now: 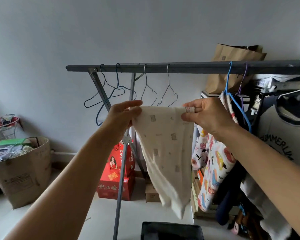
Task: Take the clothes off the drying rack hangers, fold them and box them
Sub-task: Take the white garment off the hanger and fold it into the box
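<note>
Two hands pinching the cream garment (164,146) by its top corners, below the rack bar (180,67) | left hand (121,116) — right hand (208,115) clamped | light, floppy — grip the hem

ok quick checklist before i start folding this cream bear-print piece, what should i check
1. Off its hanger: ok. The cream garment hangs free in front of the rack bar.
2. Left hand grips one top corner: ok.
3. Right hand pinches the other top corner: ok.
4. Top edge spread flat: ok, taut between the hands.
5. Lower part straight: not ok, it narrows and bunches toward the bottom.
6. Dark box ready below: cannot tell, only its rim shows.
</note>
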Motion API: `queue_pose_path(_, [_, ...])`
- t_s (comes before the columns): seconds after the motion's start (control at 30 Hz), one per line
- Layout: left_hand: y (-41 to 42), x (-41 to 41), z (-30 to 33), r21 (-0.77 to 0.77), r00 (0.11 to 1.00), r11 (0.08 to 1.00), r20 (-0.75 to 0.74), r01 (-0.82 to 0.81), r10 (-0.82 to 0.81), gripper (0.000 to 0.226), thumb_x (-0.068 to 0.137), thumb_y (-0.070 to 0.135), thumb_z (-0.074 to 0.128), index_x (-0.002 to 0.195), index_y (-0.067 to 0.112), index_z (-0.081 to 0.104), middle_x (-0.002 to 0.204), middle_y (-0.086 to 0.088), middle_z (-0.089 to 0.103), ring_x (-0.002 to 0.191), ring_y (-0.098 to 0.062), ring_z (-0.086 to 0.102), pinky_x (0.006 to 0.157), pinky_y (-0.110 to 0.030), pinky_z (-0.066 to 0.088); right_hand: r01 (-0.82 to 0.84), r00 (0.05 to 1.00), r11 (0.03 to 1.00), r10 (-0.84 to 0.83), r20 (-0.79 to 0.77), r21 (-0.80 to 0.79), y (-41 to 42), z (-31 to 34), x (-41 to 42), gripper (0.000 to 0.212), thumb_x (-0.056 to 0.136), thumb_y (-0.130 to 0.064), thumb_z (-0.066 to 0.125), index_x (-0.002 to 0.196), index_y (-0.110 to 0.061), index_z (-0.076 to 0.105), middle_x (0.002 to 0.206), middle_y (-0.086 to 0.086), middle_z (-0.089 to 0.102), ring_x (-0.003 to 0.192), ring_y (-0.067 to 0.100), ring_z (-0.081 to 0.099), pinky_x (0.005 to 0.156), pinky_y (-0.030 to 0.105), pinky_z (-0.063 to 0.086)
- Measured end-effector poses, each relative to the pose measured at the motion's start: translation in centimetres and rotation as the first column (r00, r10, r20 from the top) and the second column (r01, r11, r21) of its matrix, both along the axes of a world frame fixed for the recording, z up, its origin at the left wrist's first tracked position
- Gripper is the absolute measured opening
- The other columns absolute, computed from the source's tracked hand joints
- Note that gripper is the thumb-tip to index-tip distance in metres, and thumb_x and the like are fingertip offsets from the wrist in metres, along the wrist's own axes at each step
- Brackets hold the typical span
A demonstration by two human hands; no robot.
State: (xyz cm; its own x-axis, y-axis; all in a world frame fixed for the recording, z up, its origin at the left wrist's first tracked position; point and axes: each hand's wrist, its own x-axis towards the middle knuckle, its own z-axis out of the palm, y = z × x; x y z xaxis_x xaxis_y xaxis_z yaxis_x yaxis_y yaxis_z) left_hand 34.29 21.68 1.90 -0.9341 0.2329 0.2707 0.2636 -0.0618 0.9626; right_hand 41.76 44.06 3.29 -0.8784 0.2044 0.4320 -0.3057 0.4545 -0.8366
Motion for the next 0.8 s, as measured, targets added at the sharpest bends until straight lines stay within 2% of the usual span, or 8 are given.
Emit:
queue_pose_path(0.07, [-0.3,-0.1,0.2,-0.108,0.997,0.993,-0.053,0.054,-0.060,0.049,0.080,-0.004,0.070,0.128,0.005,0.059,0.109,-0.015,0.061,0.100,-0.025,0.061,0.094,-0.036,0.052,0.088,0.996,0.985,-0.083,-0.039,0.151,0.0,0.1,0.2,0.023,0.077,-0.008,0.079,0.075,-0.028,0.067,0.081,-0.003,0.073,0.076,0.009,0.070,0.077,0.030,0.058])
queue_pose_path(0.13, [-0.7,-0.1,0.4,-0.350,0.980,0.936,-0.192,-0.017,-0.054,0.050,0.078,-0.005,0.073,0.126,0.007,0.061,0.110,-0.013,0.064,0.100,-0.025,0.063,0.095,-0.040,0.052,0.160,0.987,0.949,-0.148,-0.063,0.272,0.1,0.3,0.5,0.012,0.077,-0.022,0.079,0.076,-0.028,0.069,0.080,-0.005,0.073,0.079,0.013,0.070,0.081,0.039,0.057])
queue_pose_path(0.23, [-1.2,-0.2,0.9,-0.577,0.895,0.785,-0.440,-0.224,-0.069,0.011,0.089,0.012,0.066,0.095,0.020,0.070,0.082,-0.001,0.066,0.079,-0.016,0.058,0.077,-0.031,0.049,0.174,0.985,0.917,-0.157,-0.076,0.360,0.1,0.7,0.9,0.007,0.083,-0.028,0.073,0.089,-0.023,0.070,0.079,-0.008,0.069,0.078,0.011,0.065,0.076,0.036,0.055])
queue_pose_path(0.3, [-1.6,-0.2,1.1,-0.583,0.857,0.756,-0.512,-0.298,-0.057,0.017,0.091,0.024,0.066,0.074,0.026,0.065,0.070,0.000,0.058,0.068,-0.016,0.049,0.067,-0.030,0.040,0.145,0.989,0.919,-0.124,-0.079,0.367,0.1,1.0,1.1,0.006,0.088,-0.026,0.068,0.089,-0.020,0.068,0.081,-0.004,0.064,0.079,0.011,0.060,0.069,0.029,0.047])
queue_pose_path(0.37, [-1.9,-0.1,1.2,-0.501,0.896,0.836,-0.444,-0.223,-0.027,0.022,0.090,0.030,0.065,0.072,0.018,0.065,0.074,-0.006,0.059,0.071,-0.016,0.051,0.070,-0.031,0.041,0.080,0.997,0.955,-0.074,-0.034,0.286,0.2,1.0,0.9,0.011,0.092,-0.026,0.063,0.089,-0.015,0.066,0.093,0.010,0.066,0.089,0.019,0.061,0.072,0.033,0.048])
queue_pose_path(0.47, [-1.6,0.4,0.9,-0.144,0.981,0.984,-0.149,0.103,-0.124,0.026,0.094,0.028,0.056,0.090,0.005,0.068,0.084,-0.006,0.066,0.082,-0.014,0.064,0.081,-0.031,0.051,-0.038,0.998,0.999,0.036,0.053,0.038,0.2,0.6,0.5,0.022,0.095,-0.031,0.056,0.090,-0.011,0.063,0.091,0.020,0.066,0.083,0.025,0.058,0.076,0.042,0.048])
queue_pose_path(0.6, [-0.8,0.3,0.0,0.132,0.973,0.966,0.035,0.221,-0.228,0.034,0.096,0.034,0.050,0.102,0.004,0.064,0.085,-0.011,0.066,0.075,-0.018,0.067,0.070,-0.033,0.061,-0.096,0.992,0.980,0.109,0.064,-0.176,-0.2,-0.1,-0.2,0.027,0.095,-0.035,0.053,0.078,-0.015,0.057,0.072,0.005,0.057,0.070,0.021,0.053,0.062,0.031,0.041])
queue_pose_path(0.8, [-0.2,0.8,-0.5,0.298,0.956,0.928,0.120,0.222,-0.267,0.043,0.099,0.042,0.046,0.098,0.002,0.063,0.071,-0.011,0.066,0.062,-0.017,0.067,0.059,-0.029,0.060,-0.200,0.961,0.822,0.270,0.056,-0.533,-0.9,0.3,-0.6,0.035,0.102,-0.030,0.043,0.099,-0.004,0.067,0.086,0.011,0.070,0.078,0.020,0.068,0.070,0.030,0.053])
